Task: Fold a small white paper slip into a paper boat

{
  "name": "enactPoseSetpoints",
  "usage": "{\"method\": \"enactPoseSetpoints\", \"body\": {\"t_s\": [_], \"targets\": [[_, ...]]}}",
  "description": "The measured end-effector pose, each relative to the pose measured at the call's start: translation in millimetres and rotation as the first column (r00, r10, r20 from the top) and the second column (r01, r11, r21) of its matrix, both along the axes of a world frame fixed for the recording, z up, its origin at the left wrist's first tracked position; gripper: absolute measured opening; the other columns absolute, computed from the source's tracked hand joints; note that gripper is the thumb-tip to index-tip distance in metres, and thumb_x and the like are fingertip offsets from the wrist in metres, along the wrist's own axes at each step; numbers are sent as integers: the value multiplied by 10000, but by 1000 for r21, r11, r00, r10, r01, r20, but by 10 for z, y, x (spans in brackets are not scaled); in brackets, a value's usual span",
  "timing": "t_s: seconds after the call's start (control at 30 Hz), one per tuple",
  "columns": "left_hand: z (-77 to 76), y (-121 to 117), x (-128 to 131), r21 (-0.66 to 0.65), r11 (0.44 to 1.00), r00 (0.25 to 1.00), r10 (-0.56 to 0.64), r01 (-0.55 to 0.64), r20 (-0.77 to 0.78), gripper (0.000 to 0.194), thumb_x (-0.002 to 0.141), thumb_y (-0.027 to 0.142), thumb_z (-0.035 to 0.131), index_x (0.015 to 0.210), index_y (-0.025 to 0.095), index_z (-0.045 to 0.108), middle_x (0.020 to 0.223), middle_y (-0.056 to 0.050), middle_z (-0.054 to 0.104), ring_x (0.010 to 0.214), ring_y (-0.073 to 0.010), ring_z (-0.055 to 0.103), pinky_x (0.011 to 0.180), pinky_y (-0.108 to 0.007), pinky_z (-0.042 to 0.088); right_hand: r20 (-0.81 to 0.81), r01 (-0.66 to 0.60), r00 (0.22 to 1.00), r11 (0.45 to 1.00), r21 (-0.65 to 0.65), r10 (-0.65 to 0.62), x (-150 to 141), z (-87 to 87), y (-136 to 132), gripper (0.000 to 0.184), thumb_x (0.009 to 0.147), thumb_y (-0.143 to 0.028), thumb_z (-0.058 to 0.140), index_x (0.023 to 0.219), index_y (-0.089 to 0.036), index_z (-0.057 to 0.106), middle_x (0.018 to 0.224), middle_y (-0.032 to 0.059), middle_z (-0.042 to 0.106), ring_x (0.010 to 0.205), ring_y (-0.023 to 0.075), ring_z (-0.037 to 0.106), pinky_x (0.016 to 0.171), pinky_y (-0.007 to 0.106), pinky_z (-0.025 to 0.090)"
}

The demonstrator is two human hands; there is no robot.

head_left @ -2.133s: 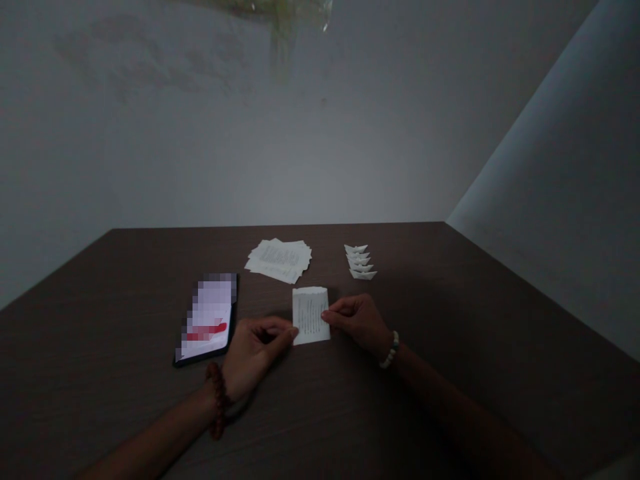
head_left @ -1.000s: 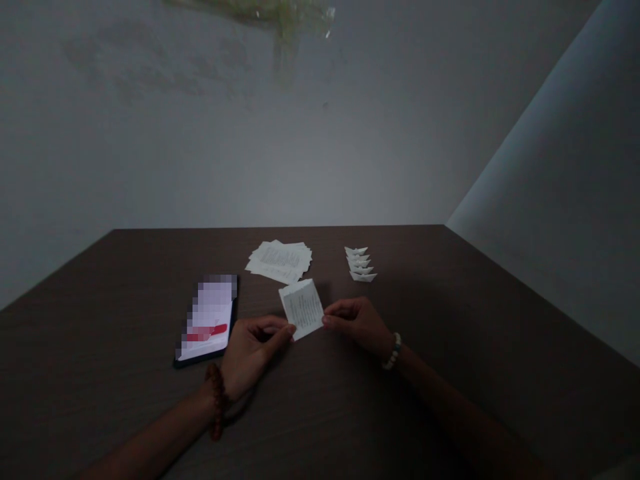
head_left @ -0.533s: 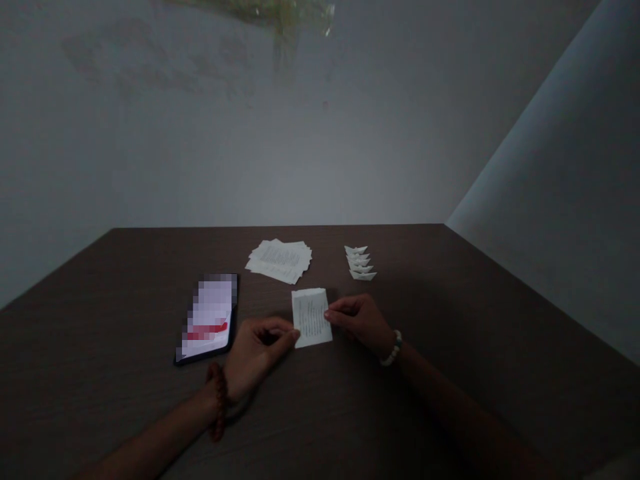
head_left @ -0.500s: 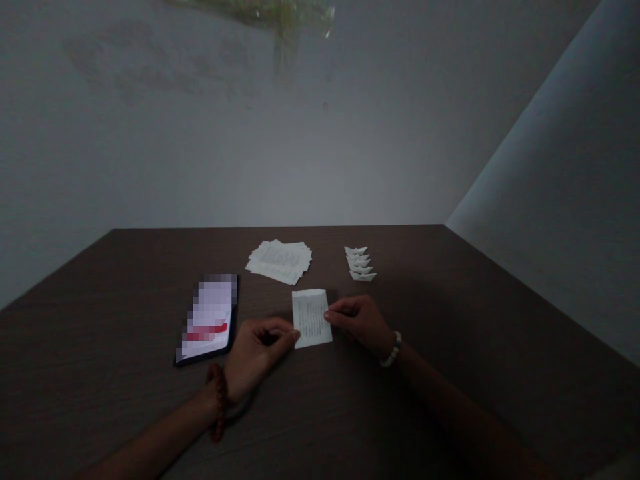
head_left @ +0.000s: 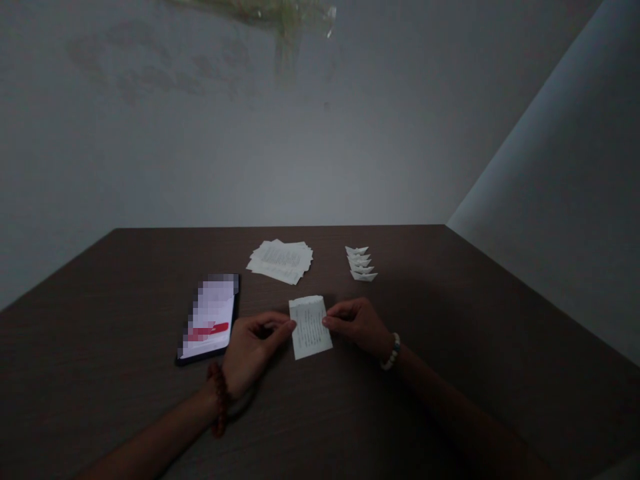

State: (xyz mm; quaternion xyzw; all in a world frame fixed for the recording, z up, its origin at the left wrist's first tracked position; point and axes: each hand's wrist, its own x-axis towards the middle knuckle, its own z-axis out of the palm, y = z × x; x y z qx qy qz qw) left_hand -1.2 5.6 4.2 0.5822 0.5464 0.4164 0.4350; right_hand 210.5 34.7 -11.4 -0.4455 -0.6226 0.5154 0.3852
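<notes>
1. Dark wood-grain desk [head_left: 75, 347]: this surface carries all items and gives a flat, firm base. Its low friction is a judgement from the smooth look; thin paper may be hard to lift from it without first raising an edge.
2. Smartphone [head_left: 207, 319]: this lies flat with a black edge and a lit, pixelated screen. It stands just left of the left hand and does not touch it.
3. Reddish-brown bead bracelet [head_left: 217, 400]: this encircles the left wrist.
4. Left hand [head_left: 255, 353]: the left-hand fingers [head_left: 283, 325] are closed in a pinch on the left edge of the slip.
5. Stack of printed paper sheets [head_left: 280, 262]: these loose, slightly fanned sheets sit beyond the hands. They are likely light and easily shifted, so take them singly by a free corner.
6. Printed paper slip [head_left: 311, 330]: this sits between both hands, slightly tilted, over the desk. Expect it to be very light, soft and easily creased. Hold it at opposite side edges, clear of its centre. Whether it touches the desk cannot be told.
7. Right hand [head_left: 357, 327]: the right-hand fingers [head_left: 330, 321] are closed in a pinch on the right edge of the slip.
8. Folded paper boats [head_left: 361, 263]: these stand in a tight row and are fragile, so lift them gently by the hull.
9. White bead bracelet [head_left: 393, 351]: this encircles the right wrist.
</notes>
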Motion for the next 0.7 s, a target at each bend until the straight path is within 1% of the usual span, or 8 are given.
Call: {"method": "enactPoseSetpoints", "body": {"t_s": [0.13, 0.37, 0.47, 0.6, 0.7], "targets": [[12, 0, 11, -31, 999, 999, -36, 36, 11, 262, 732, 410, 660, 741, 150, 695, 700, -44, 697, 641, -167, 605, 578, -248, 438, -21, -21, 1000, 1000, -11, 20, -12, 26, -8, 255, 719, -381, 697, 760, -130, 714, 613, 10, 657, 540, 113, 567, 475, 201, 399], [11, -5, 14, -46, 998, 999, -53, 52, -2, 278, 728, 417, 658, 731, 141, 688, 708, -57, 697, 663, -179, 613, 594, -254, 447, 3, 15, 1000, 1000, 16, -15, -17, -23, 2, 241, 718, -367, 703, 743, -128, 724, 676, 36, 699, 581, 127, 604, 557, 230, 446], [7, -11, 13, -53, 997, 998, -54, 55, 16, 282, 733, 420, 656, 754, 140, 685, 723, -60, 693, 666, -182, 611, 591, -259, 453, -14, 22, 1000, 999, 33, -21, -22, -30, -2, 238, 711, -364, 711, 736, -128, 723, 685, 38, 706, 590, 132, 613, 557, 230, 445], [18, -10, 23, -55, 996, 998, -63, 64, 22, 278, 734, 414, 657, 741, 137, 677, 723, -62, 688, 671, -183, 609, 598, -262, 458, -26, 31, 999, 999, 5, -31, -30, -8, -18, 237, 706, -362, 716, 724, -126, 720, 663, 37, 703, 567, 128, 607, 540, 229, 441], [26, -4, 27, -52, 997, 998, -64, 64, 17, 269, 732, 408, 663, 742, 140, 681, 730, -60, 693, 684, -185, 619, 613, -262, 461, -23, 36, 999, 999, 18, -35, -30, -7, -21, 239, 701, -363, 721, 712, -124, 717, 670, 43, 705, 581, 132, 614, 547, 231, 447]]}}
